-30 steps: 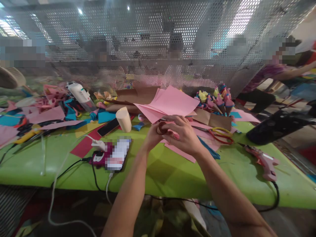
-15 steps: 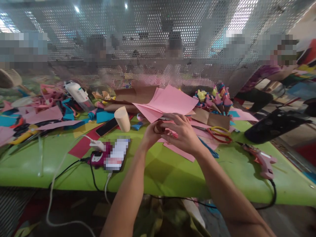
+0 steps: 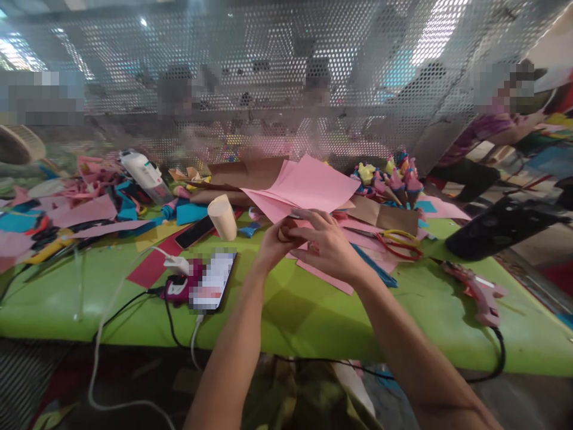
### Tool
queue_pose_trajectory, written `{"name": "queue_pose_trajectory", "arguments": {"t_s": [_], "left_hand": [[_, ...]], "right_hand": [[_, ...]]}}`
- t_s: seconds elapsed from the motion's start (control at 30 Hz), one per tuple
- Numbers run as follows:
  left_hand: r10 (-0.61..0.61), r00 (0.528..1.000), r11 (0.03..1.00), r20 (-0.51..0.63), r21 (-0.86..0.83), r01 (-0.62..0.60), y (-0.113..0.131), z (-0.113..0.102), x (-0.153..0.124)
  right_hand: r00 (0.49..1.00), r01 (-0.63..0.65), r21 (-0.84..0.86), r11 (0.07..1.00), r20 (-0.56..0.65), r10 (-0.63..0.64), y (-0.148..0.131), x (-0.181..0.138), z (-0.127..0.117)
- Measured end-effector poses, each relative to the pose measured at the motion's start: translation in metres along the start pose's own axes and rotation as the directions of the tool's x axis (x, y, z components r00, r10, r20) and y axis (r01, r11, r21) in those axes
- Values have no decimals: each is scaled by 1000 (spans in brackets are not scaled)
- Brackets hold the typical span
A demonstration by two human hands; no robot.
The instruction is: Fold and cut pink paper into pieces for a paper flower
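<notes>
Both my hands meet over the green table (image 3: 290,310), near its middle. My left hand (image 3: 271,248) is curled around a small brown rolled paper piece (image 3: 283,232), with its open end showing. My right hand (image 3: 329,246) lies over the same piece from the right, fingers bent and pressing on it. Most of the piece is hidden by my fingers. Pink paper sheets (image 3: 308,185) lie just behind my hands.
Red-and-yellow scissors (image 3: 396,243) lie right of my hands, a pink glue gun (image 3: 478,292) farther right. A phone (image 3: 212,280) with cables and a beige paper cone (image 3: 222,218) sit left. Paper scraps and a white glue gun (image 3: 145,173) cover the far left. Finished paper cones (image 3: 394,179) stand by the perforated screen.
My hands have stayed together on the brown piece, shifting slightly and turning it between the fingers. The view wobbled a little.
</notes>
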State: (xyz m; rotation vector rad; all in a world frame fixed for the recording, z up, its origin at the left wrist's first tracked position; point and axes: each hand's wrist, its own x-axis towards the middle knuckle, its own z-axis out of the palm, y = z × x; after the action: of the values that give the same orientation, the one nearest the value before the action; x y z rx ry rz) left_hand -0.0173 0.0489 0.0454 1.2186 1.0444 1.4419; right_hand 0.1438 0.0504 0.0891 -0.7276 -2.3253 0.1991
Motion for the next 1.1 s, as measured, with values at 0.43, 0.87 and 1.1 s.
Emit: {"name": "queue_pose_trajectory", "arguments": {"t_s": [0.43, 0.87, 1.1], "left_hand": [[-7, 1000, 1000, -12, 15, 7, -8, 2, 2], [-132, 991, 969, 2, -209, 130, -1, -6, -4], [-118, 993, 968, 3, -222, 116, -2, -10, -1]], "right_hand": [[999, -8, -13, 1000, -31, 8, 5, -1, 9], [951, -99, 279, 955, -257, 174, 11, -1, -4], [911, -128, 370, 920, -322, 256, 18, 1, 4]]}}
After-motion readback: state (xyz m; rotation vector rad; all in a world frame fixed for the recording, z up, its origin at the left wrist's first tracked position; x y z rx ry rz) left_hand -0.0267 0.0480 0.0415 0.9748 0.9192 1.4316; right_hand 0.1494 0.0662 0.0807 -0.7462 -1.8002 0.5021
